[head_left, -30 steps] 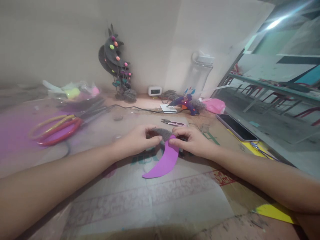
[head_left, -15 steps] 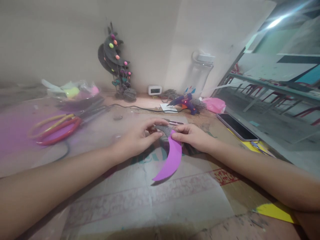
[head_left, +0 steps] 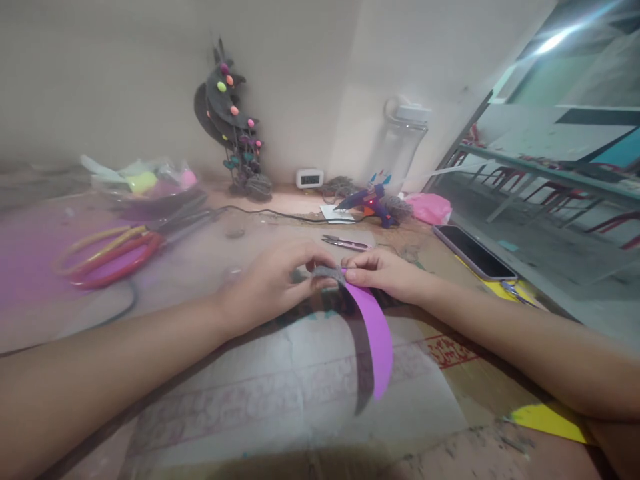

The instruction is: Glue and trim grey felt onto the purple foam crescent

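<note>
A purple crescent-shaped foam piece (head_left: 376,337) curves down toward me from between my hands, lifted a little above the table. Its upper tip meets a small grey glittery piece (head_left: 327,272). My left hand (head_left: 273,283) pinches that grey piece with thumb and fingers. My right hand (head_left: 387,273) pinches the joint where the purple tip and grey piece meet. Both hands are closed and sit side by side over the printed sheet (head_left: 300,393) covering the table.
Small snips (head_left: 345,243) and a blue glue gun (head_left: 367,203) with its black cord lie behind my hands. A phone (head_left: 473,253) rests at right, red-and-yellow scissors (head_left: 113,253) at left, a dark decorated foam tree (head_left: 230,127) and a water bottle (head_left: 400,147) by the wall.
The purple crescent has swung round: its free end pointed down-left before and now points down-right toward me. Both hands stayed pinched at its top, shifting only slightly.
</note>
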`<state>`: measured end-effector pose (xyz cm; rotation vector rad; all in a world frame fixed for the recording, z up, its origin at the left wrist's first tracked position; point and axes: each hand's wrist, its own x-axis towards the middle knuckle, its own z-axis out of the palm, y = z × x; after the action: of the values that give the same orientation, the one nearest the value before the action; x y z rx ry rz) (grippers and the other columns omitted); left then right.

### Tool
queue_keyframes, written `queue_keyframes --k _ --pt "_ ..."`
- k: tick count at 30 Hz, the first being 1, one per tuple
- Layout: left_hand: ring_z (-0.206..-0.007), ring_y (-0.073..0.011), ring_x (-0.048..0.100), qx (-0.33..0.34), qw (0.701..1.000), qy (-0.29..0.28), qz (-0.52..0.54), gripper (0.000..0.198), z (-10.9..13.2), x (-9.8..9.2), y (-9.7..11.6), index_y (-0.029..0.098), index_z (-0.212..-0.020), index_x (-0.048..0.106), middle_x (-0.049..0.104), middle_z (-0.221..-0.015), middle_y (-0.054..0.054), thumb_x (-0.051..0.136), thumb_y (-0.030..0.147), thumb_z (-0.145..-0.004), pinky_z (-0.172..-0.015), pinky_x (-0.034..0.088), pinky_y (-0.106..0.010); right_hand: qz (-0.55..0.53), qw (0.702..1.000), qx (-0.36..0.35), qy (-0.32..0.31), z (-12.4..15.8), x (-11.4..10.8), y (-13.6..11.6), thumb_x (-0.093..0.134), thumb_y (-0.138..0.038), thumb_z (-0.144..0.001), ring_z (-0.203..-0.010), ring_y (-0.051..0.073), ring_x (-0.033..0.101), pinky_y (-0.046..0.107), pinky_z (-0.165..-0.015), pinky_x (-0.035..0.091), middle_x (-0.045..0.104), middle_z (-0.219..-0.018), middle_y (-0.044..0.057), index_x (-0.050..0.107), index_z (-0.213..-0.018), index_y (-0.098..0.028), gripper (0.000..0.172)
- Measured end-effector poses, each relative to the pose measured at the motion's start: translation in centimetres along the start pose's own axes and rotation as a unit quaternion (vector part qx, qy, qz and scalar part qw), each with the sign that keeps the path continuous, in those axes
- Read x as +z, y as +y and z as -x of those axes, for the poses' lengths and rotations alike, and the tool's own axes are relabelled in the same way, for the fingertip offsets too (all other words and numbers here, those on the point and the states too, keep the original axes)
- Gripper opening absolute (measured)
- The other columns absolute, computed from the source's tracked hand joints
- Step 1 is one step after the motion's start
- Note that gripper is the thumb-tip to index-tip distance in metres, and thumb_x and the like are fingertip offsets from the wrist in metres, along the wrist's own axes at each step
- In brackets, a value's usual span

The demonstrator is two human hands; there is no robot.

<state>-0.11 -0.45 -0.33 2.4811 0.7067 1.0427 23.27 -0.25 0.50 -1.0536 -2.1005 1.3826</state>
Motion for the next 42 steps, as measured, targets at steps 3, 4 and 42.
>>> queue_keyframes --k 3,4,42 --pt "-0.086 -0.0172 0.063 -0.017 0.999 0.001 -0.027 0.021 0.0 0.1 0.2 0.02 -0.098 0.064 0.069 -0.092 -0.003 0.06 0.039 -0.088 -0.082 0.047 -0.029 -0.002 1.0 0.006 -0.003 0.0 0.0 -0.2 0.059 -0.057 -0.084 -0.055 0.007 0.035 0.022 -0.05 0.027 0.04 -0.061 -0.005 0.051 -0.062 -0.015 0.048" --pt "-0.087 -0.0174 0.063 -0.022 0.999 0.003 -0.031 0.021 0.0 0.1 0.2 0.02 -0.098 0.064 0.07 -0.093 -0.004 0.06 0.038 -0.088 -0.083 0.047 -0.029 -0.005 1.0 0.009 -0.002 0.0 0.0 -0.2 0.059 -0.058 -0.084 -0.055 0.007 0.035 0.022 -0.05 0.027 0.04 -0.061 -0.005 0.051 -0.062 -0.015 0.049" --pt "-0.067 -0.0152 0.056 -0.207 0.97 -0.068 0.104 0.034 -0.5 0.1 0.0 0.019 -0.08 0.061 0.064 -0.073 -0.001 0.046 0.047 -0.092 -0.06 0.04 -0.026 0.134 0.966 -0.089 0.204 0.5 1.6 -0.4 0.059 -0.029 -0.086 -0.065 0.011 0.051 0.024 -0.061 0.042 0.059 -0.073 0.0 0.059 -0.081 -0.018 0.012"
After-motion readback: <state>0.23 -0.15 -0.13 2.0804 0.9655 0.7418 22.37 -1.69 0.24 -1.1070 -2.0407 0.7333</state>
